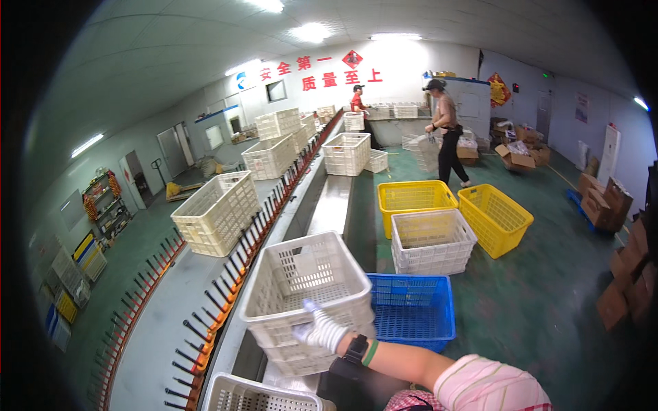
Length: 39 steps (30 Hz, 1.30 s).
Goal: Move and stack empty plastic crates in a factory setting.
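A large white plastic crate (pixel 301 274) with slotted walls is in front of me, beside the long bench. No contents show inside it. My right hand (pixel 321 329), in a white glove with grey stripes, grips its near side, with a finger or thumb up at the rim. Under it, further white slatted wall shows, apparently a second crate nested or stacked below. A dark watch and a green band circle my right wrist. My left hand is out of view. At the bottom edge, part of another white crate (pixel 257 396) shows.
A blue crate (pixel 411 333) stands just right, with a white crate (pixel 433 253) and yellow crates (pixel 497 219) beyond. Upright black-handled pieces line the long bench (pixel 171 308), which also bears white crates (pixel 216 214). One person (pixel 449 127) stands farther off; another (pixel 358 103) is behind.
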### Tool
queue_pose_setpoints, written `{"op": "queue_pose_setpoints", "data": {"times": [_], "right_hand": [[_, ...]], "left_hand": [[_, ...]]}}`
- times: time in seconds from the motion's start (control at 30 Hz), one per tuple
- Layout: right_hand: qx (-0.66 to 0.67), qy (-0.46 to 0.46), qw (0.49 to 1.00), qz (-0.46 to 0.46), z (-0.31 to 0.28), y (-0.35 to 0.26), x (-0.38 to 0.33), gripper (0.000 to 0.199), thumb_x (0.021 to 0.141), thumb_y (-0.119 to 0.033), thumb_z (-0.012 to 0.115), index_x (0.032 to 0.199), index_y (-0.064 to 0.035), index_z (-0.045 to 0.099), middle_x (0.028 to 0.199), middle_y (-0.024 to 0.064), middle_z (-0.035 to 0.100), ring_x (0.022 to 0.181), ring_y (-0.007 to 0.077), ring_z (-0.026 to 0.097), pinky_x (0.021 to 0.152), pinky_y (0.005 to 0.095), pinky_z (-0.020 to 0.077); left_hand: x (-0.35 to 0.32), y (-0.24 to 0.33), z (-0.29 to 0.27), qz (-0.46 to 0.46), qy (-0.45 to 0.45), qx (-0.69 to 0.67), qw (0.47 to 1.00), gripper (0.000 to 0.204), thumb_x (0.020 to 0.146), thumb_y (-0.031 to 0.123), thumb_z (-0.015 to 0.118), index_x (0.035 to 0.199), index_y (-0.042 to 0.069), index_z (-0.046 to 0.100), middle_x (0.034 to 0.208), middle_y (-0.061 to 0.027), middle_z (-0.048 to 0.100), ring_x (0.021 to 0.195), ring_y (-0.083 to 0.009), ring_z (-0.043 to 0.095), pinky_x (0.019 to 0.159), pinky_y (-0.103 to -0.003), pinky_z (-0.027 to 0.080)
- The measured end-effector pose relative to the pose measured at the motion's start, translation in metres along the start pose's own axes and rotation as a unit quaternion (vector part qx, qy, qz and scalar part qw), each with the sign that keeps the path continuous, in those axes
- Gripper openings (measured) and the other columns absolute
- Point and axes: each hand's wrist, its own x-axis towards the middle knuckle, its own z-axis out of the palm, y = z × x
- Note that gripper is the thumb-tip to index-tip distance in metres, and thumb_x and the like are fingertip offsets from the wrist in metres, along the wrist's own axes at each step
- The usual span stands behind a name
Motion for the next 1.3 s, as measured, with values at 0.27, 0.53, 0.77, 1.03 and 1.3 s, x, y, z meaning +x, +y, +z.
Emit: {"op": "queue_pose_setpoints", "data": {"times": [0.27,0.53,0.77,1.03,1.3], "right_hand": [[-0.056,0.048,0.974,0.214,-0.020,0.023,0.061,0.047,0.081,-0.037,0.062,0.116,-0.0078,0.049,0.109,0.0151,0.054,0.099,0.0313,0.053,0.089,0.0451,0.0437],[-0.470,-0.146,0.869,-0.047,0.002,0.010,0.039,0.040,0.088,-0.032,0.053,0.114,-0.0031,0.046,0.107,0.0161,0.057,0.090,0.0292,0.056,0.077,0.0364,0.0489],[-0.745,0.158,0.450,-0.466,-0.072,-0.191,0.065,0.083,0.067,-0.035,0.074,0.129,0.0020,0.032,0.121,0.0204,0.049,0.114,0.0312,0.046,0.097,0.0373,0.0360],[-0.710,0.063,0.664,-0.225,-0.101,-0.137,0.081,0.094,0.076,-0.019,0.062,0.137,0.0068,-0.005,0.135,0.0299,0.028,0.125,0.0356,0.033,0.102,0.0322,0.0298],[-0.746,0.050,0.636,-0.192,-0.127,-0.139,0.078,0.086,0.083,-0.048,0.050,0.132,0.0042,0.004,0.135,0.0218,0.017,0.125,0.0301,0.019,0.105,0.0343,0.0180]], "left_hand": [[0.045,0.018,0.030,0.078,-0.056,0.087,0.992,0.025,0.090,0.011,0.051,0.111,-0.003,0.055,0.102,-0.0113,0.059,0.093,-0.0171,0.057,0.082,-0.030,0.047],[0.058,-0.020,0.020,0.012,-0.027,0.109,0.994,0.033,0.090,0.019,0.052,0.116,-0.001,0.051,0.105,-0.0115,0.058,0.094,-0.0173,0.056,0.083,-0.028,0.045],[0.072,-0.016,0.037,-0.053,-0.037,0.063,0.996,0.032,0.089,0.019,0.053,0.115,-0.001,0.052,0.107,-0.0121,0.057,0.098,-0.0186,0.055,0.084,-0.030,0.045],[0.086,0.027,0.090,-0.026,-0.087,0.069,0.993,0.029,0.089,0.016,0.055,0.112,-0.001,0.055,0.105,-0.0110,0.058,0.096,-0.0181,0.055,0.084,-0.030,0.045],[0.085,0.128,0.193,0.059,-0.387,0.188,0.901,0.028,0.089,0.008,0.050,0.116,-0.001,0.052,0.109,-0.0092,0.057,0.102,-0.0174,0.052,0.091,-0.029,0.039]]}}
